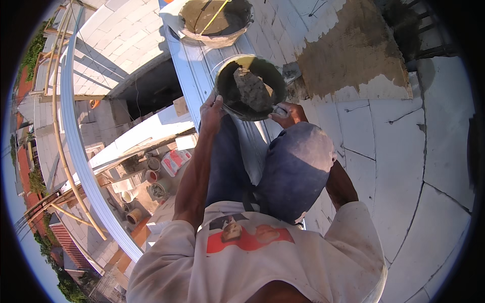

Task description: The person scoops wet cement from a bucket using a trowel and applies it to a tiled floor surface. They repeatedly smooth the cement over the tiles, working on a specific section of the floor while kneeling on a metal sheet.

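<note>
A small black bucket is held up in front of the person, over a grey scaffold plank that runs away from the knees. The bucket's near-left rim is gripped by the left hand, fingers closed on the edge. The near-right rim is met by the right hand, also closed; a grey metal piece, prob. a tool handle or blade, is seen at its fingers, but which cannot be told. Inside the bucket a lump of grey mortar is seen, piled toward the middle, w/ a dark wet film on the inner wall.

Further along the plank, at the top of the view, a larger pale tub stands, w/ dark mix inside and a thin yellow stick lying across it.

To the right, a wall of white insulation boards is seen, joints visible btwn boards. A brownish-grey rendered patch covers the upper part, just beyond the bucket; its edges are ragged.

Blue trousers and a white printed shirt are worn. Far below on the left, pale blockwork walls, bamboo poles and several buckets on the ground are seen.
</note>
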`<state>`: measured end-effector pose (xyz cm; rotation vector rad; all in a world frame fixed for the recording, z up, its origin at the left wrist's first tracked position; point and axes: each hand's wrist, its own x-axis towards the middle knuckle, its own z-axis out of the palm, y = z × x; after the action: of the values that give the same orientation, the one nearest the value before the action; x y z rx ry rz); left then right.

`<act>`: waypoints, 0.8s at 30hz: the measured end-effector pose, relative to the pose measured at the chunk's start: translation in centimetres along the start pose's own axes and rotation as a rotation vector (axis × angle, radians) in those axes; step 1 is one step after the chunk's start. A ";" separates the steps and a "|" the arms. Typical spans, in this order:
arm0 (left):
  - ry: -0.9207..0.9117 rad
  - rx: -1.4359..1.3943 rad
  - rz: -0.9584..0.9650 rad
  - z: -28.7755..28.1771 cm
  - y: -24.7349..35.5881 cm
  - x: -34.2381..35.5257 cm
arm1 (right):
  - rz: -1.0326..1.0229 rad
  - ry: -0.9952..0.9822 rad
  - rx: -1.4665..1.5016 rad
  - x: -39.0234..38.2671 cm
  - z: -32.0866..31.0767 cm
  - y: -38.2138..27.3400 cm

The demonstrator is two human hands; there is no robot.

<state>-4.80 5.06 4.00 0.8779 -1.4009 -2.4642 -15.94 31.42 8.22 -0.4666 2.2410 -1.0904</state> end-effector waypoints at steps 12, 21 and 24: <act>0.003 -0.119 0.014 -2.9 -2.3 0.0 | -0.266 -0.025 -0.169 -3.5 -12.8 -18.2; -0.012 -0.081 0.010 -2.2 -1.8 0.1 | -0.028 -0.079 0.629 -11.0 -25.3 -22.2; -0.010 -0.075 -0.010 -2.0 -1.2 -0.4 | 0.065 0.412 0.655 -14.4 -26.0 -19.9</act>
<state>-3.15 4.45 2.39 0.8599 -1.3008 -2.5140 -20.83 42.58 41.89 0.1192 2.0258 -1.9124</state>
